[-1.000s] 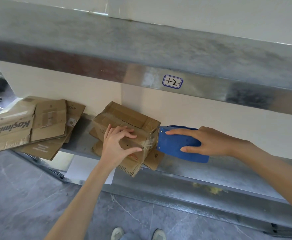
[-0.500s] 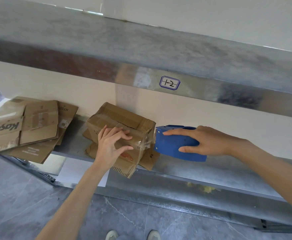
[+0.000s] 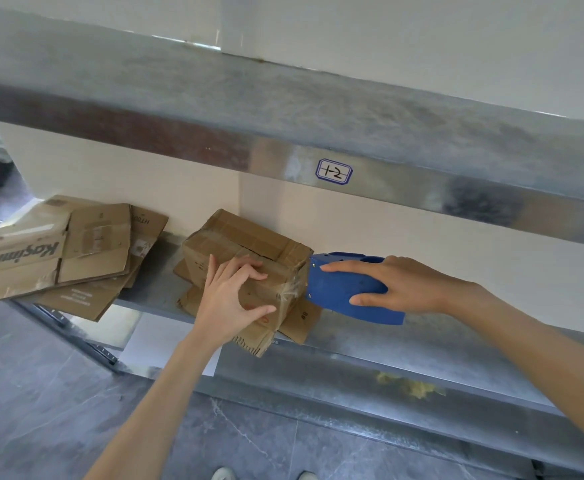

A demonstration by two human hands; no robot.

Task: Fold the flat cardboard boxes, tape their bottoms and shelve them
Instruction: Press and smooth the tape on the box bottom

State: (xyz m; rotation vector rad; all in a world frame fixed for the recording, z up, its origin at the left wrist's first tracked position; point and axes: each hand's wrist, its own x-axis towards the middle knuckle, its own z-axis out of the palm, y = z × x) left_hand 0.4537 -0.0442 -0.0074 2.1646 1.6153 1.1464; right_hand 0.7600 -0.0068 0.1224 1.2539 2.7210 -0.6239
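- Box (image 3: 245, 244) stands on shelf (image 3: 422, 344), my left hand (image 3: 229, 299) gripping its near top edge.
- At its right side, my right hand (image 3: 398, 285) clasps blue tape dispenser (image 3: 335, 289), which touches it.

Dispenser (image 3: 347, 292) right of box (image 3: 245, 244) (touching)

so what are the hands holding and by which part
The right hand grips the blue tape dispenser around its body. The left hand clasps the folded cardboard box over its near top edge.
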